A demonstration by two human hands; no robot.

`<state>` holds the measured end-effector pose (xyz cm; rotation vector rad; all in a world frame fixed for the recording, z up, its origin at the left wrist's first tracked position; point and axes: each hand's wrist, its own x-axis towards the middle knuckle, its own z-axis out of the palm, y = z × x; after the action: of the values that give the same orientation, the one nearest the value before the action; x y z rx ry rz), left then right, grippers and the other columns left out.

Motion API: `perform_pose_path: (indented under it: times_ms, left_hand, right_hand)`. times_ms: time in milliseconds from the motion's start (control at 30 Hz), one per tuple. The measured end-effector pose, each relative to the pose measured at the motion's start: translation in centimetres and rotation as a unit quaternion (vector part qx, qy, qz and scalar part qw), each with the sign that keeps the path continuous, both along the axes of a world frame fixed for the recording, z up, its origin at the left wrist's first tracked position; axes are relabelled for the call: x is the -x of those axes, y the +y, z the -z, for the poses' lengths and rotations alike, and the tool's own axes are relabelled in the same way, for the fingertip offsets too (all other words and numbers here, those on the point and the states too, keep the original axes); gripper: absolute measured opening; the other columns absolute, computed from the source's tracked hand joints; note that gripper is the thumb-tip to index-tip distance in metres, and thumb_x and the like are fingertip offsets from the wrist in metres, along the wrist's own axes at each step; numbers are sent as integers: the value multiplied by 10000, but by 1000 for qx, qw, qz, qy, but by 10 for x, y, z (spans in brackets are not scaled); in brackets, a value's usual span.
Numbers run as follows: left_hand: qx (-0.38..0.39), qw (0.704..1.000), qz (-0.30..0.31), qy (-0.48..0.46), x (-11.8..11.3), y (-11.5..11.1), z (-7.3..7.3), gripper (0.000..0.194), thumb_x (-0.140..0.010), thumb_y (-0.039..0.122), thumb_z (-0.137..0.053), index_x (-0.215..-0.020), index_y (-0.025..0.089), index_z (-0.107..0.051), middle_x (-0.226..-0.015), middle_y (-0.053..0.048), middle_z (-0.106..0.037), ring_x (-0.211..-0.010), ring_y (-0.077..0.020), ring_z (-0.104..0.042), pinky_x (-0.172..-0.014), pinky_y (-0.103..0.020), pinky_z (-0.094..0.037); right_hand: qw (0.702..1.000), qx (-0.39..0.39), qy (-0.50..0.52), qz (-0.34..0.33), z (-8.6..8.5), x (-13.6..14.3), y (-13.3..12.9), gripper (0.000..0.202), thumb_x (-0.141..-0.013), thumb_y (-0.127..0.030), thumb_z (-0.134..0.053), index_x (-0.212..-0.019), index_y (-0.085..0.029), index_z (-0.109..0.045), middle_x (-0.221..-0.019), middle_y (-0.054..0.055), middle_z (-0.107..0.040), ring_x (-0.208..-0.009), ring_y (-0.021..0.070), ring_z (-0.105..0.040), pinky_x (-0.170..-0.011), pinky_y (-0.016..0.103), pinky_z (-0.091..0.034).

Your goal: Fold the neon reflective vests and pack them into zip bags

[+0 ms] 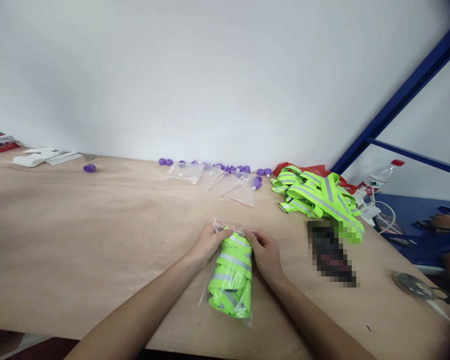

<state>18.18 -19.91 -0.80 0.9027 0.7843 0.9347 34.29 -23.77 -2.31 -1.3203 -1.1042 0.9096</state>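
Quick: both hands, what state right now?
Left hand: closed, pinching the far end of the clear plastic bag with bright-green, grey-striped straps inside.
Right hand: closed, pinching the bag's far end, right side.

The left hand (207,245) and the right hand (267,254) pinch the top of a clear bag (218,224), one at each side. Inside is a bundle of bright green strap (232,274) with grey stripes. Farther back on the counter (135,220) lie flat bags (187,173) and small purple pieces (258,183); to the right, a pile of similar straps (317,195) sits near a red-capped bottle (383,176).
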Motion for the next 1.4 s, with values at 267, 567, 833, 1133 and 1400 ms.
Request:
perform_pose_path:
  times_ms: [267,567,833,1133,1400]
  left_hand:
    - [-13,1000,-9,-1,-1,-1,1,411,-622,440,-888,-792,96,-743,-792,-95,-744,-730,-205,-658,-719,-311,-499]
    - [-9,999,-25,25,2,-1,-1,411,-620,457,-900,-734,103,-726,-705,-54,-717,-638,-154,-614,-610,-254,-464]
    - [38,998,52,0,1,-1,-2,459,-571,406,-917,-881,100,-773,-845,-107,-766,-765,-212,-688,-740,-309,-531]
    - [-2,1000,11,17,-3,-7,-5,427,-598,463,-901,-789,105,-767,-741,-75,-750,-683,-182,-649,-642,-263,-495]
    - [-8,1000,5,19,-1,-4,1,465,-617,523,-889,-760,103,-748,-731,-76,-735,-660,-175,-633,-633,-268,-483]
  right_hand:
    - [1000,7,14,-9,0,-2,1,446,-746,-629,-721,-741,-182,-714,-723,28,-675,-679,179,-554,-624,282,-467]
    - [990,40,23,-132,0,-4,2,435,-738,-610,-740,-766,-177,-718,-748,22,-686,-708,179,-574,-674,294,-469]
    - [999,30,32,-28,3,1,-1,414,-682,-570,-779,-664,-179,-643,-615,-10,-582,-597,137,-469,-551,256,-391]
    - [999,17,17,-43,1,0,-1,400,-715,-572,-757,-688,-178,-691,-658,15,-636,-634,159,-521,-579,270,-436]
    - [999,11,10,-41,1,-1,-1,405,-728,-583,-741,-711,-180,-715,-692,30,-679,-656,177,-563,-607,288,-471]
